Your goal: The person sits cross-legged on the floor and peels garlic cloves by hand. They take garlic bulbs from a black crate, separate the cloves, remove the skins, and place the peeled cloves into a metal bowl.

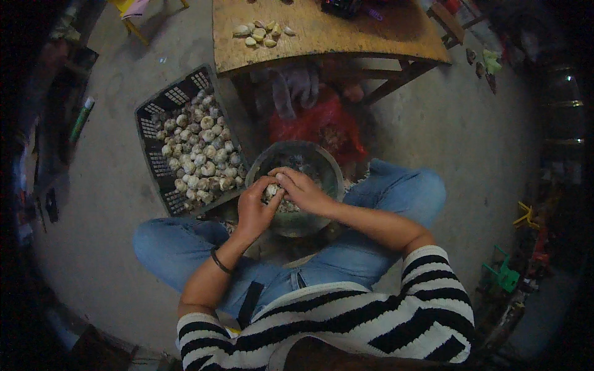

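My left hand (257,204) is shut on a garlic bulb (272,190), its fingers curled around the whitish bulb. From the other side my right hand (301,189) reaches over, its fingertips touching the bulb and the left fingers. Both hands are above a round dark basin (306,224) with bits of garlic skin in it, between my knees. A black plastic crate (151,162) full of garlic bulbs (209,153) stands to the left of the basin. Several loose garlic cloves (259,34) lie on the wooden table in front.
The worn wooden table (371,41) stands ahead, with a dark object (342,7) on it. Under its edge are a red mesh bag (320,120) and a grey cloth (290,90). A green tube-like thing (81,119) is on the left; a green plastic item (506,274) lies right.
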A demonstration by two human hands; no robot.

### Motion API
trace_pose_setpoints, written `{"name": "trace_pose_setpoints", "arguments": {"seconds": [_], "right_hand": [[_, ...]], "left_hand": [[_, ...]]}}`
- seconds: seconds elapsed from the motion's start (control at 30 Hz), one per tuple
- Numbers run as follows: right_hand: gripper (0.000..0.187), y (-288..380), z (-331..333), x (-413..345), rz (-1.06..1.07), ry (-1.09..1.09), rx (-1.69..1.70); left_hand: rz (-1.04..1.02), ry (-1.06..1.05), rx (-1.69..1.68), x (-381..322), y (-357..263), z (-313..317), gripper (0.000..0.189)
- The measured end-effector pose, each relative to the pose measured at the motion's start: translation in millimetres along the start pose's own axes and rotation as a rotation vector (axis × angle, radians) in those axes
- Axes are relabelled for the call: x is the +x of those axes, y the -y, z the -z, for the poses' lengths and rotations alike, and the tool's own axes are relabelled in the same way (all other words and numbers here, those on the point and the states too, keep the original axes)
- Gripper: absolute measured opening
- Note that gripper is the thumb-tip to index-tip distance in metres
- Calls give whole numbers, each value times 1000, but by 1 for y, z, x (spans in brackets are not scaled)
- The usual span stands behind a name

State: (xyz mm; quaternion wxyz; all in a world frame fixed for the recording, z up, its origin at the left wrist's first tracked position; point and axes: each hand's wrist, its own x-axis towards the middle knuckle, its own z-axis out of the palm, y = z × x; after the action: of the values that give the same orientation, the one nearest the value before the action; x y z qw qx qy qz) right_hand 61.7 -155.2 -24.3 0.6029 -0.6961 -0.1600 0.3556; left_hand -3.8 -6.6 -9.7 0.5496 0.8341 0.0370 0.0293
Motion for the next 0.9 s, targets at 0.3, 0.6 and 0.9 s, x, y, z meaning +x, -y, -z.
{"name": "trace_pose_setpoints", "arguments": {"seconds": [0.3, 0.6, 0.9], "right_hand": [[31, 0, -4, 2, 222, -44, -139], [21, 5, 5, 4, 46, -122, -76], [18, 10, 1, 5, 155, -67, -49]], "left_hand": [[156, 19, -202, -1, 10, -2, 21], [157, -62, -170, 2, 5, 1, 15], [379, 36, -405, 2, 15, 3, 7]]}}
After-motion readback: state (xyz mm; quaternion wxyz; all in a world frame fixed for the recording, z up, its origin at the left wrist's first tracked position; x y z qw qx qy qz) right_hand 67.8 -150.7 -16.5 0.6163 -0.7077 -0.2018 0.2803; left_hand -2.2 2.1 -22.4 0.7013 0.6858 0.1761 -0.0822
